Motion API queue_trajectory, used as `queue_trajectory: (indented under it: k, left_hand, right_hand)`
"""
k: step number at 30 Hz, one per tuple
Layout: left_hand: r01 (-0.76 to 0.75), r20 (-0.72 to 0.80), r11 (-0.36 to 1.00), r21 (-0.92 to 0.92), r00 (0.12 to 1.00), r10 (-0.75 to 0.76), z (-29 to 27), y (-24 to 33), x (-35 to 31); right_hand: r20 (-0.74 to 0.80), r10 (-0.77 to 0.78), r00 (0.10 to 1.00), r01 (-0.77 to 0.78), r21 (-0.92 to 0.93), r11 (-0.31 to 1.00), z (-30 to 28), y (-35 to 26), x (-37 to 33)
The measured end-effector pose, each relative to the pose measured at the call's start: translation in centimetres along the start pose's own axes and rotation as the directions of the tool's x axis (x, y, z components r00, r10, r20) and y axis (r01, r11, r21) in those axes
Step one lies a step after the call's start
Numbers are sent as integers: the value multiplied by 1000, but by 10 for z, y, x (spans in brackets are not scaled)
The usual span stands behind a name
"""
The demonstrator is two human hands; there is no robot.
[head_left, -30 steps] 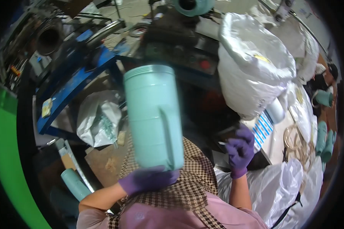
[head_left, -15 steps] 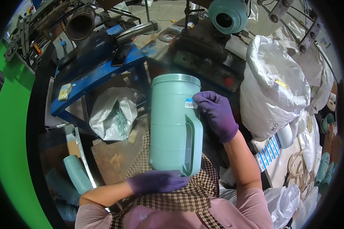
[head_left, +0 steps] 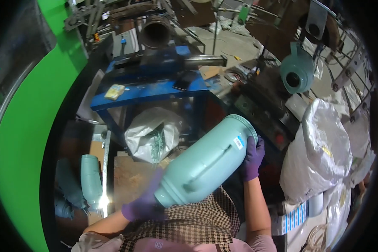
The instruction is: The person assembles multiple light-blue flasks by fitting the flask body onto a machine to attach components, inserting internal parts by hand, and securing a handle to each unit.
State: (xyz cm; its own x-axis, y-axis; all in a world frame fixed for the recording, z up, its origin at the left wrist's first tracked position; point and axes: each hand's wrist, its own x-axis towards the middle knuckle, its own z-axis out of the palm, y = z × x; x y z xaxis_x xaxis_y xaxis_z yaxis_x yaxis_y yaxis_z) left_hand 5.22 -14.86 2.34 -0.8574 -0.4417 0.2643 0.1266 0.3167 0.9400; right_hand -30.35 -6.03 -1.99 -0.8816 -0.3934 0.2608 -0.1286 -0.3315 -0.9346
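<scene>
A large pale green plastic jug (head_left: 208,164) lies slanted in front of me, its wide rim up to the right and its narrower stepped end down to the left. A small blue and white label sits near the rim. My right hand (head_left: 254,157), in a purple glove, is closed on the rim end, with some fingers hidden behind it. Beside the narrow end is my left hand (head_left: 147,203), also purple-gloved; motion smears its fingers, so its grip cannot be made out. The jug's handle is not clearly visible from this side.
A blue bench (head_left: 155,94) carries a phone (head_left: 183,80) and a yellowish pad (head_left: 114,91). Below is a white bag (head_left: 151,136) of green scraps. More green vessels (head_left: 91,180) stand left; a sack (head_left: 317,159) and label sheet (head_left: 295,219) are right. Another green vessel (head_left: 300,65) is upper right.
The jug has gone from upright to slanted and turned, so its handle no longer faces me. My right hand has shifted to its rim, my left to its narrow end. The view has swung left.
</scene>
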Motion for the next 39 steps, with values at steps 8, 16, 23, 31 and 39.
queue_trajectory:
  k: [8, 16, 23, 31, 39]
  left_hand:
    - [144, -635, 919, 367, 761, 134, -95, -1, 14]
    - [112, -424, 484, 868, 674, 605, -176, 38, 231]
    - [278, -253, -86, 957, 940, 228, -227, 33, 393]
    - [-86, 142, -162, 983, 915, 378, -176, 69, 355]
    - [-638, 260, 430, 639, 705, 660, 109, 38, 351]
  right_hand:
    - [330, -222, 918, 208, 79, 975, 54, -36, -64]
    - [346, 58, 936, 6, -181, 984, 14, -11, -147]
    - [450, 30, 892, 93, -248, 964, 9, -10, -160]
    - [479, -2, 878, 184, -333, 925, -13, -26, -167]
    - [223, -177, 959, 260, -434, 863, -58, -72, -170]
